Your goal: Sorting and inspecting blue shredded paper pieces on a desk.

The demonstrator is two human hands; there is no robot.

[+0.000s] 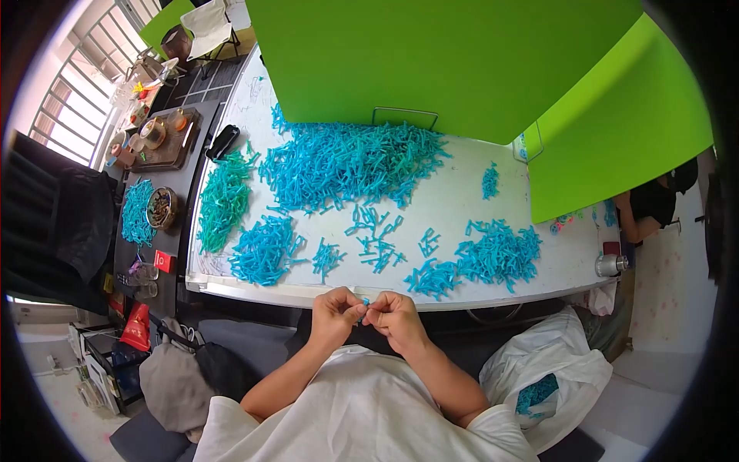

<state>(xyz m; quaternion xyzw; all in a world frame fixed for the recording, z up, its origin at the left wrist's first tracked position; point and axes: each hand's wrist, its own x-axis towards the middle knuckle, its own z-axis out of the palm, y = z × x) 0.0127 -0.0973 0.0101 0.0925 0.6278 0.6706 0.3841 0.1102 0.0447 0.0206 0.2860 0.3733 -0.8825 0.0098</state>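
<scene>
My left hand (333,317) and my right hand (398,319) meet at the near edge of the white table (454,173). Both are closed, thumbs and fingertips pinching one small blue plastic piece (366,302) between them. Its exact kind is too small to make out, and the fingers hide most of it. Just beyond my hands lie a small blue heap (328,258), loose pieces (379,248) and another heap (433,278) to the right. Larger piles of similar slim plastic pieces stand at left (263,250) and right (500,254).
A big blue pile (346,165) fills the far middle, beside a greener pile (225,200) and a black case (223,142). Green panels (446,61) rise behind. A white bag (550,362) with blue pieces sits at my right. Another person's arm (631,219) shows far right.
</scene>
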